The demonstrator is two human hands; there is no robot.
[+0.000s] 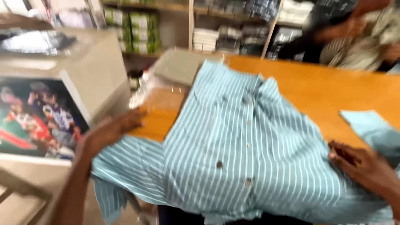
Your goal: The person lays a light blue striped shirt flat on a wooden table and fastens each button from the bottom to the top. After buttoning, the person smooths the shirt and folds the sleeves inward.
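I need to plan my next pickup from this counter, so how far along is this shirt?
Done: the striped shirt lies spread, button side up, on the wooden table. In hand: the left hand rests by its left sleeve, and the right hand presses its right side. Left: no fold shows yet; its lower edge hangs over the table edge.

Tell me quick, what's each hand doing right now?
Left hand: open, flat on the striped shirt sleeve.
Right hand: open, pressing the shirt's other side, holding nothing.
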